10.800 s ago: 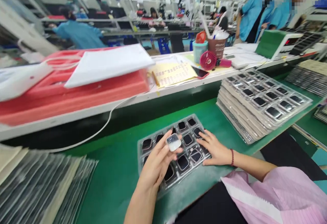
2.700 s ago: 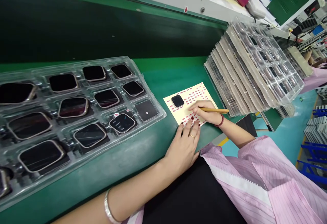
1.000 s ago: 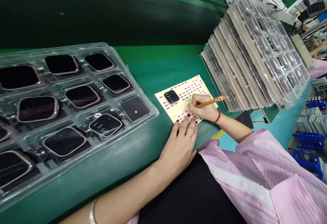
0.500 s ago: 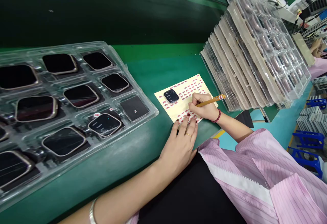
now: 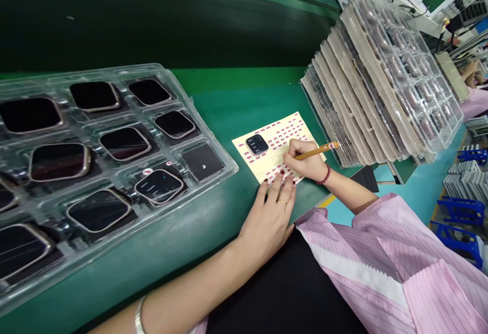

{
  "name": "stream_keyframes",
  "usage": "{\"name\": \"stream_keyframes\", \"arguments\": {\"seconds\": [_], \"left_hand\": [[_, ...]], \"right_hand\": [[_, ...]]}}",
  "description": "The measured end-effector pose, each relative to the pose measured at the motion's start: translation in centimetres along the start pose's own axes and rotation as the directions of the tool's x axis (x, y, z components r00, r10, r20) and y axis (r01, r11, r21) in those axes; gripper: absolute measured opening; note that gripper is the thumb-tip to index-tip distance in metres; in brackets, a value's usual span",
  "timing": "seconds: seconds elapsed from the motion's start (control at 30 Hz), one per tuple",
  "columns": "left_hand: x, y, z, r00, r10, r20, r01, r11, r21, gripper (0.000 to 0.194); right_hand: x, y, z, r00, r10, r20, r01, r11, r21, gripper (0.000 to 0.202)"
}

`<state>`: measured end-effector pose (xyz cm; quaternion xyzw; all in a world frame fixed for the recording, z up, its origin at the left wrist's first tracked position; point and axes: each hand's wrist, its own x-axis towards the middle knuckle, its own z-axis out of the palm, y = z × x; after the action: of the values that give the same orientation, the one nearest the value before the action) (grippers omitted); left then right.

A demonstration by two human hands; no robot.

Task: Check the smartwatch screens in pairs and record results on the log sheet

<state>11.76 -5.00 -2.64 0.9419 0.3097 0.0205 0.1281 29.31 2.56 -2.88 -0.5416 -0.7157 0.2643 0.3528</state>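
Note:
My right hand point(image 5: 307, 160) is closed around an orange-brown pen point(image 5: 316, 151), its lower end down at the label sheet. That pale yellow sheet point(image 5: 274, 158) carries rows of small red arrow-like stickers and lies on the green bench. My left hand point(image 5: 269, 212) rests palm down with fingers stretched, fingertips over the sheet's near edge. A smartwatch body point(image 5: 257, 144) with a lit screen lies on the sheet's left part. To the left, a clear plastic tray point(image 5: 224, 167) holds several watch bodies. One watch in it point(image 5: 159, 186) has a lit screen and a red-and-white sticker beside it.
A tall leaning stack of clear trays point(image 5: 377, 80) stands at the right end of the bench. A dark green panel point(image 5: 171, 19) runs along the back. Beyond the bench are blue stools point(image 5: 459, 209) and another person's pink sleeve point(image 5: 475, 102).
The view has shifted slightly, so the tray and sheet appear a little further right. Both hands keep nearly the same pose, pen still in the right hand.

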Motion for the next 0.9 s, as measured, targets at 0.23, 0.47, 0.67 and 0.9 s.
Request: {"name": "stream_keyframes", "arguments": {"seconds": [0.23,0.47,0.67,0.9], "left_hand": [[-0.01,0.08,-0.01,1.0,-0.002,-0.008,0.002,1.0,-0.004,0.08],[0.01,0.07,0.02,1.0,0.001,-0.01,-0.001,1.0,-0.003,0.08],[-0.08,0.03,-0.3,1.0,-0.004,0.001,0.004,1.0,0.0,0.078],[0.02,0.04,-0.32,1.0,-0.002,-0.002,0.002,1.0,-0.007,0.079]], "right_hand": [[-0.06,0.04,-0.07,0.999,-0.031,-0.013,0.031,0.999,0.013,0.028],[0.01,-0.06,-0.11,1.0,-0.024,-0.007,0.024,1.0,-0.004,0.028],[0.01,-0.14,-0.16,1.0,-0.002,0.019,0.002,1.0,-0.013,0.028],[0.0,-0.03,-0.21,1.0,-0.002,0.015,0.002,1.0,-0.016,0.028]]}}
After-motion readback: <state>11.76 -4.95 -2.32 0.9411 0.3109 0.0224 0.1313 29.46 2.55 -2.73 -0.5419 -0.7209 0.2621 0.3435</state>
